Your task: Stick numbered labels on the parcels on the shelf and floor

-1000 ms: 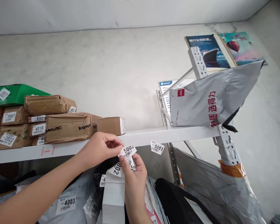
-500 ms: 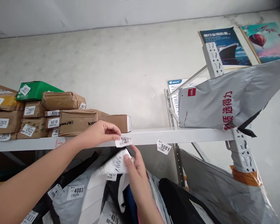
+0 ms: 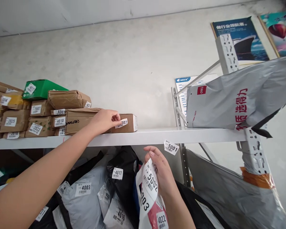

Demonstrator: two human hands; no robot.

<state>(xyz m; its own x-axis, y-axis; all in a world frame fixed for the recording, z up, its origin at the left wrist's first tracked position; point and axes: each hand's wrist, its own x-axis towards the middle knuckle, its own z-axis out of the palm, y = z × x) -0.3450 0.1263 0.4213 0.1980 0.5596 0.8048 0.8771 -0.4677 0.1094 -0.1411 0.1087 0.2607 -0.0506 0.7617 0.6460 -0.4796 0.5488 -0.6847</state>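
My left hand reaches up to the white shelf and pinches a small white barcode label, pressing it against the face of a small brown cardboard box. My right hand is lower, below the shelf edge, with fingers closed on a curling strip of printed number labels reading 5002 and 5003. Another label marked 5001 sticks on the shelf's front edge just right of my right hand.
Stacked brown parcels and a green box fill the shelf's left. A grey mailer bag lies on the right by a perforated upright. Below hang grey and black numbered bags. Posters hang on the wall.
My left hand peeled one label off the strip and carried it up from the shelf edge onto the small brown box. My right hand dropped lower with the strip.
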